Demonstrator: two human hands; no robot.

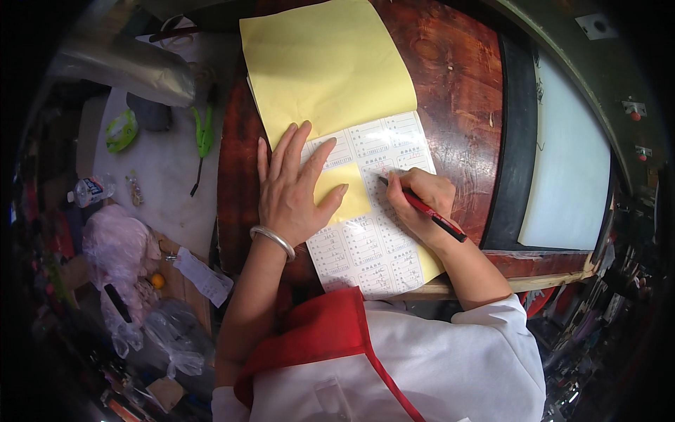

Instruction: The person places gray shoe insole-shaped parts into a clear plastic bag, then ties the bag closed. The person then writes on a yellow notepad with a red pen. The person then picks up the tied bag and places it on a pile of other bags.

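Note:
A sheet of white printed labels (370, 266) lies on a reddish-brown wooden table, and several labels carry handwriting. Part of the sheet is bare yellow backing (349, 184) where labels have been peeled off. Beyond it, a yellow paper cover (327, 60) is folded back. My left hand (295, 179) rests flat on the sheet with fingers spread, a silver bangle on its wrist. Gripped in my right hand (425, 200) is a red and black pen (434, 214), its tip at a label in the sheet's upper right part.
Right of the wooden table top (460, 91) lies a white board (569, 158) on a black surface. To the left are a green tape measure (121, 131), green snips (202, 131), a plastic bottle (91, 190), pink cloth in clear plastic (119, 243) and a small orange fruit (157, 281).

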